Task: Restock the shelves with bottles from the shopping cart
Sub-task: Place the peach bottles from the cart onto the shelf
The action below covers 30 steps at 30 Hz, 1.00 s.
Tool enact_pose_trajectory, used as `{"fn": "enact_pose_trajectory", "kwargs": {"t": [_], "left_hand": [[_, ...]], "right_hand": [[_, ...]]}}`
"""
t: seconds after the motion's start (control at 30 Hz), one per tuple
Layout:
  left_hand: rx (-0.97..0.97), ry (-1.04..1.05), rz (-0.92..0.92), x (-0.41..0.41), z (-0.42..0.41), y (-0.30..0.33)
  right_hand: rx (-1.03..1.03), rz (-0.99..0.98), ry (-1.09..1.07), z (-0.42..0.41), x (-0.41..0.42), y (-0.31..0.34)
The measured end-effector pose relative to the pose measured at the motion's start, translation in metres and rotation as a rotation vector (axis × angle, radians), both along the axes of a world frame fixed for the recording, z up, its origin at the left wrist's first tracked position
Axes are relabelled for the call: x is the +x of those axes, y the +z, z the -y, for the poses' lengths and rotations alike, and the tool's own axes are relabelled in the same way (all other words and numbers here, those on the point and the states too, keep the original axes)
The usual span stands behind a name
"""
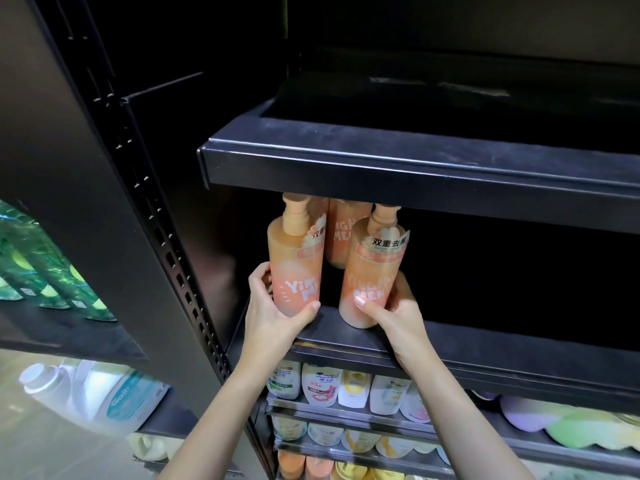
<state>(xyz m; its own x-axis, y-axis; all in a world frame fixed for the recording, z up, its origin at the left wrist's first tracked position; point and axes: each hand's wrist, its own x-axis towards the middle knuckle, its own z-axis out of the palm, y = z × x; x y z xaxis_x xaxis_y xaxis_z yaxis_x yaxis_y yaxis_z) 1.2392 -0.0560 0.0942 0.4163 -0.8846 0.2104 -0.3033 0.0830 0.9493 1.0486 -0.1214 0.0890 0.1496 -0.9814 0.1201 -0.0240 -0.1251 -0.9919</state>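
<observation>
Each hand grasps an orange pump bottle low on its body, the left hand [277,306] on the left bottle [296,261] and the right hand [391,306] on the right bottle [372,271], apparently setting both upright at the left end of the dark shelf [485,337], in front of a third bottle [343,230].

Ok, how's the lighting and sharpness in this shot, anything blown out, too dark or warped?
Head view: the orange bottles and both hands, left hand and right hand, are lit and fairly sharp; the shelf recess behind them is nearly black; the lower-left white jug is overexposed and soft; wide-angle distortion bends the shelf edges and the upright post.
</observation>
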Motion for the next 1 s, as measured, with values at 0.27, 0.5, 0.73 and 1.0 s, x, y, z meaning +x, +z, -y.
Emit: {"fn": "enact_pose_trajectory", "kwargs": {"t": [0.27,0.5,0.73,1.0], "left_hand": [[0.021,-0.094,0.114,0.001,0.001,-0.002],[0.036,-0.054,0.008,0.001,-0.001,-0.001],[0.021,-0.036,-0.023,-0.001,-0.005,-0.001],[-0.019,0.012,-0.024,-0.002,-0.006,-0.003]], "right_hand": [[-0.003,-0.066,0.034,-0.003,0.002,0.001],[-0.031,-0.191,0.046,-0.008,0.004,0.001],[-0.087,-0.270,0.041,-0.013,0.008,0.003],[-0.112,-0.335,0.044,-0.015,0.007,0.005]]}}
